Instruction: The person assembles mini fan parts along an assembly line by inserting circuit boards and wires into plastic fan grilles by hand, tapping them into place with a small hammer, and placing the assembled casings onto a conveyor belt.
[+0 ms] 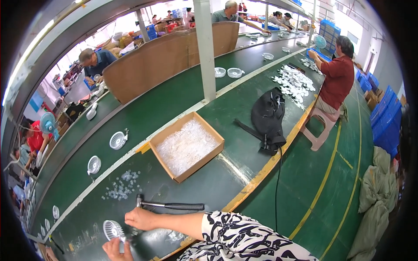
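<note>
A silvery-white, ribbed cup-shaped part sits near the table's front left. My left hand grips its near end between thumb and fingers. Just beyond, my right hand is closed in a pinch beside the part's right side; whatever its fingers hold is too small and blurred to name. A hammer with a black ribbed handle lies past my right forearm. Small clear plastic pieces are scattered beyond the hammer's head. An open cardboard box full of similar clear pieces stands farther off.
A green conveyor belt carries several ribbed parts along the far side. A black bag lies right of the box, its cord hanging over the edge. A white post rises beside the belt. A seated person works by a white heap.
</note>
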Tool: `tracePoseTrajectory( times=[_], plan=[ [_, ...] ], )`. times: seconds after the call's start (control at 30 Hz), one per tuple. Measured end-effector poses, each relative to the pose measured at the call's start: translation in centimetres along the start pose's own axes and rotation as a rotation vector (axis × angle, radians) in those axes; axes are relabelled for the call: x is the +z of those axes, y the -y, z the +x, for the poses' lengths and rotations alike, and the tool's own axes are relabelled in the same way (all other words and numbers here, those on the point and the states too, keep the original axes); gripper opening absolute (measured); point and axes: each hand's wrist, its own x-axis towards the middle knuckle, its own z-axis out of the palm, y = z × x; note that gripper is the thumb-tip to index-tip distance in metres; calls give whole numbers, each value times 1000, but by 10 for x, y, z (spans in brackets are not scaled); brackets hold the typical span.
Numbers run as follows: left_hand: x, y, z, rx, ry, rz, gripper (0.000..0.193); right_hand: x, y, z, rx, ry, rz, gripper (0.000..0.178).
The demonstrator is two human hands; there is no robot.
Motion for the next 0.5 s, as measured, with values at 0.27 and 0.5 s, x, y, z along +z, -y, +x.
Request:
tracePoseTrajectory(
  times=[0.27, 0.5],
  plan=[
    [7, -30, -52, -175, -25, -143, 23, 7, 58, -30, 182, 286, -35, 36],
    [11, -15, -64, -159, 8, -66, 39, 59, 78, -62, 301, 182, -127, 36]
  ],
)
